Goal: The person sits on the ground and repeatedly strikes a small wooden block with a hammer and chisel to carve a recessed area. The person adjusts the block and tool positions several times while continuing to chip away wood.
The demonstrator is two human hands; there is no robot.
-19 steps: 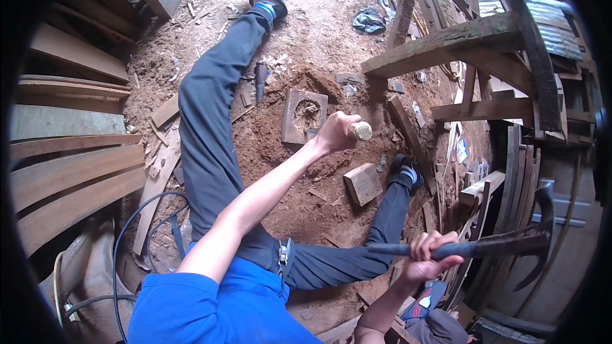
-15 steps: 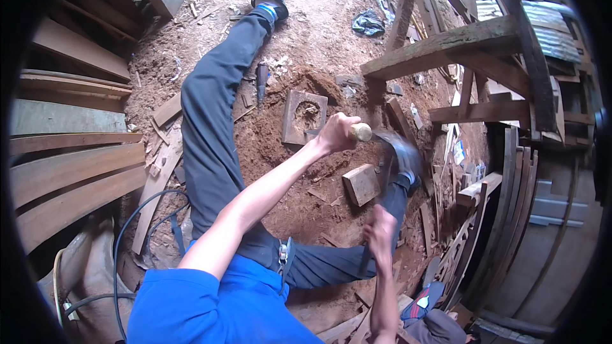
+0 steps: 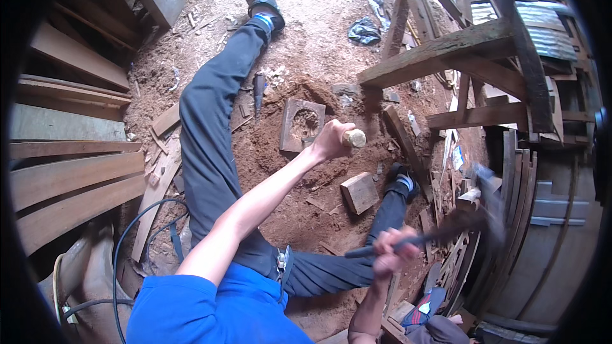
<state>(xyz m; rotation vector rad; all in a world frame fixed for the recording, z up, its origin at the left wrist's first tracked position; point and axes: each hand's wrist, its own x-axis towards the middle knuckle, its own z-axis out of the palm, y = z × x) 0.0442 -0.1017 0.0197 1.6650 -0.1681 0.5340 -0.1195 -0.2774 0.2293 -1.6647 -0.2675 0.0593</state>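
My left hand (image 3: pixel 331 141) is closed around a chisel, and the pale round end of its handle (image 3: pixel 354 138) sticks out past my fingers. Its dark blade (image 3: pixel 308 140) points into the hollow of a squarish wooden block (image 3: pixel 292 123), whose ragged hole holds shavings. Whether the tip touches the wood cannot be made out. Out to the right, my right hand (image 3: pixel 393 250) grips a hammer by its dark handle (image 3: pixel 440 232). Motion smears the hammer's metal head (image 3: pixel 489 207), so its exact shape is unclear. The block sits on the dusty ground between my spread legs.
Another wooden block (image 3: pixel 359 192) lies by my right foot. A dark pointed tool (image 3: pixel 259 94) rests beside my left leg. A timber frame (image 3: pixel 440 57) stands at the right, stacked boards (image 3: pixel 76 175) at the left. Part of another person (image 3: pixel 440 330) shows at lower right.
The hammer has swung from beside the chisel handle out to the right, with my right hand moving slightly right and down. My left hand and the chisel stay nearly in place.
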